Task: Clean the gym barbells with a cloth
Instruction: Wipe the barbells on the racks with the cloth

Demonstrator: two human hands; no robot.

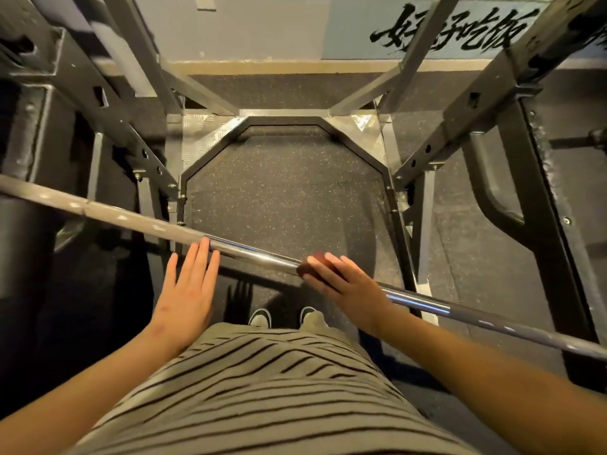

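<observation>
Steel bar (249, 249) is lying across the rack (460, 139), likely heavy, stiff and slick. Right hand (348, 285) is clamping the soft red cloth (312, 268) round its middle; left hand (190, 287) is lying flat, fingertips at it.

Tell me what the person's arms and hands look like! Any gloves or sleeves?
No gloves, and no sleeves in view. The left hand and right hand wear no rings I can see, and neither wrist has a watch. The left hand has a few small marks on its back. The shirt is striped, pale with thin dark lines.
</observation>
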